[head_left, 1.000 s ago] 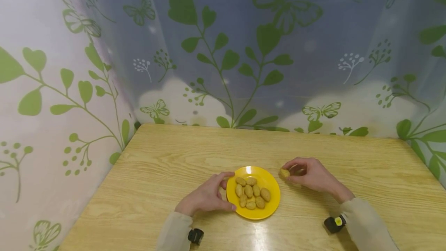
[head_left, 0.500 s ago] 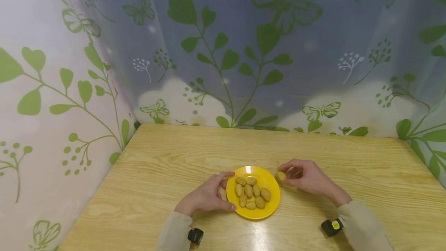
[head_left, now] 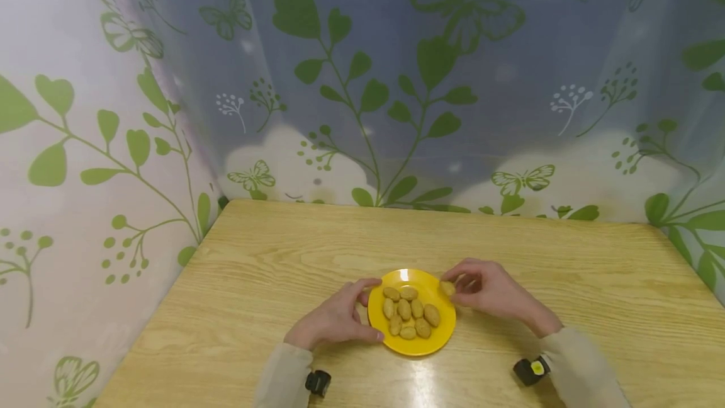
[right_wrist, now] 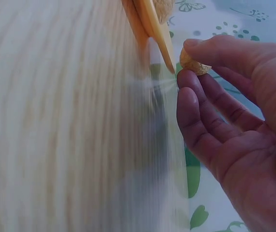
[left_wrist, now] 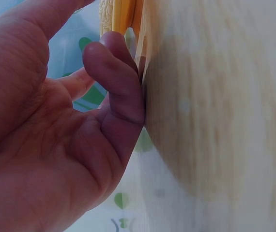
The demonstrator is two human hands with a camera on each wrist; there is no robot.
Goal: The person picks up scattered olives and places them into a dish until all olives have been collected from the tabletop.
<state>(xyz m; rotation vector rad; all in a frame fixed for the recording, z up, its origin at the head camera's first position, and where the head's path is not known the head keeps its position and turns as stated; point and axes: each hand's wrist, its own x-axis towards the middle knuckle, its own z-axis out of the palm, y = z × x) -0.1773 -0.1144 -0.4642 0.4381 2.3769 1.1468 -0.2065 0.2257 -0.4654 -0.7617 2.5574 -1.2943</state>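
Observation:
A round yellow plate stands on the table with several tan, wrinkled walnuts in it. My left hand holds the plate's left side, thumb at the lower rim and a finger at the upper rim. Curled lower fingers of that hand touch the tabletop in the left wrist view. Between thumb and fingertips my right hand pinches one walnut, just over the plate's right rim. In the right wrist view this walnut is clear of the table, close to the plate edge.
The wooden table reaches back to a curtain printed with leaves and butterflies. A pale patterned curtain hangs along the left side. Black wrist cameras sit by both cuffs.
My right hand has moved left with the walnut, from beside the plate to over its right rim. The left hand and plate have stayed in place.

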